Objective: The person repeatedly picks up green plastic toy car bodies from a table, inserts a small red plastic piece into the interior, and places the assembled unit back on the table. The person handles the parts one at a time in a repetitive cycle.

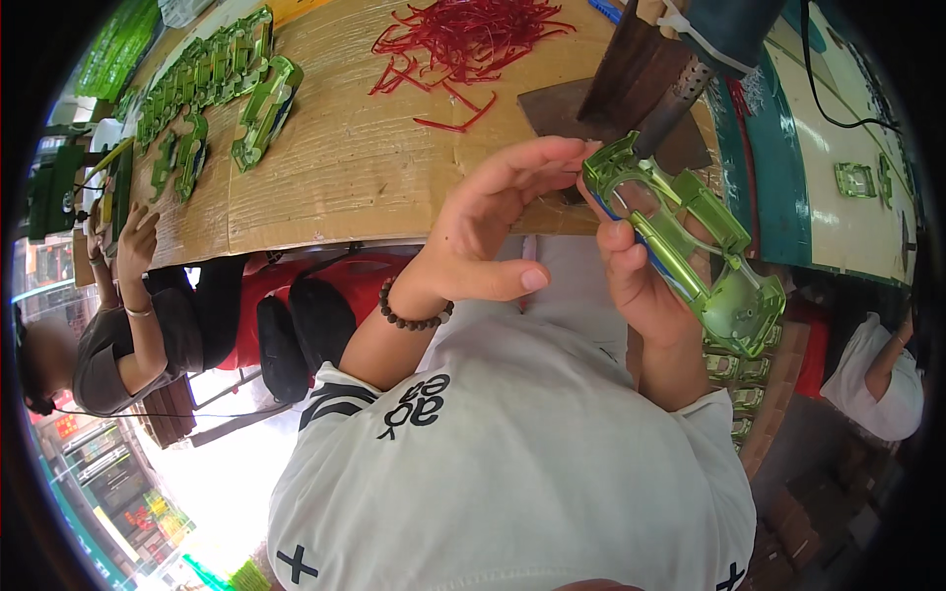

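My right hand (642, 291) grips a shiny green plastic toy car body shell (680, 231) from its near side, thumb and fingers along a blue lower edge. The shell is tilted, its rounded end towards me on the right. Its far end lies under the dark nozzle (665, 123) of a mounted tool that looks like a hot-air gun (727, 34); whether they touch I cannot tell. My left hand (503, 212) is open, thumb apart and fingers stretched, with its fingertips close to the shell's far left corner.
Red plastic strips (473, 34) are heaped on the cardboard-covered table (335, 148). Several green shells (212, 74) stand at the left; others fill a box (764, 424) below right. A brown metal plate (562, 110) lies under the tool. Co-workers sit left (128, 335) and right (877, 379).
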`<state>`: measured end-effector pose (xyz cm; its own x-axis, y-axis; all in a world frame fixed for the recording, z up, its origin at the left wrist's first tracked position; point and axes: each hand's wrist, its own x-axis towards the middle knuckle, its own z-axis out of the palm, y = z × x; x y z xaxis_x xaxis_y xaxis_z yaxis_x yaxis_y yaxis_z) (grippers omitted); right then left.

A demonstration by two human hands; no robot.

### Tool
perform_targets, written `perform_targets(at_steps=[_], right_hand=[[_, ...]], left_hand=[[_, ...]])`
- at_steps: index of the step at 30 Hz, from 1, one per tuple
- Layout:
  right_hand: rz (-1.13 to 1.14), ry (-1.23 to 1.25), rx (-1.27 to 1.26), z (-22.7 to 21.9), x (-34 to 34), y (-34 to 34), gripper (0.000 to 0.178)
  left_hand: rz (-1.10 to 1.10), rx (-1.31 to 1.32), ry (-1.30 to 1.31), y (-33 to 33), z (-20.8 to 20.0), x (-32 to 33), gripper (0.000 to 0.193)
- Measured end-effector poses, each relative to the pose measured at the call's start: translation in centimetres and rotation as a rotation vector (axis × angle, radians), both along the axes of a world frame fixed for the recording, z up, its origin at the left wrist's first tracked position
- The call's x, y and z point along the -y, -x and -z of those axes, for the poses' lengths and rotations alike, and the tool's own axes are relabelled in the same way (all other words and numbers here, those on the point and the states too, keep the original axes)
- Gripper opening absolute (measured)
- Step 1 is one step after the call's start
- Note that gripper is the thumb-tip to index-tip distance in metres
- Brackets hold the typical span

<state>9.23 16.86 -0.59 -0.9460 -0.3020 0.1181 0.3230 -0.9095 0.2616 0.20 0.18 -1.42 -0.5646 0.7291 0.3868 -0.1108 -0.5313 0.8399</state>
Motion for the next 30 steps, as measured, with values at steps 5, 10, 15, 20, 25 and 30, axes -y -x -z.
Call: perform_targets(at_steps=[5, 10, 15, 20, 25, 30], right_hand=[[-0.002, 0.023, -0.033, 0.1, -0.1, 0.1, 0.053], [-0.010, 0.059, -0.048, 0.5, -0.4, -0.1, 0.053], [0.003, 0.091, -0.063, 1.0, -0.6, -0.2, 0.051], [0.003, 0.067, -0.055, 1.1, -1.2, -0.1, 0.052], [0.026, -0.009, -0.051, 1.2, -1.2, 0.2, 0.053], [0.106, -0.056, -0.114, 1.0, -1.2, 0.4, 0.055]], left_hand=[[0.022, -0.025, 0.009, 0.2, 0.0, 0.1, 0.082], [0.033, -0.038, 0.035, 0.1, -0.2, 0.0, 0.082], [0.045, -0.066, 0.049, 0.1, -0.2, 0.0, 0.082], [0.052, -0.095, 0.073, 0.3, -0.3, 0.0, 0.084], [-0.023, -0.107, 0.141, -0.1, -0.5, -0.4, 0.080], [-0.082, -0.080, 0.237, -0.2, -0.9, -1.0, 0.073]])
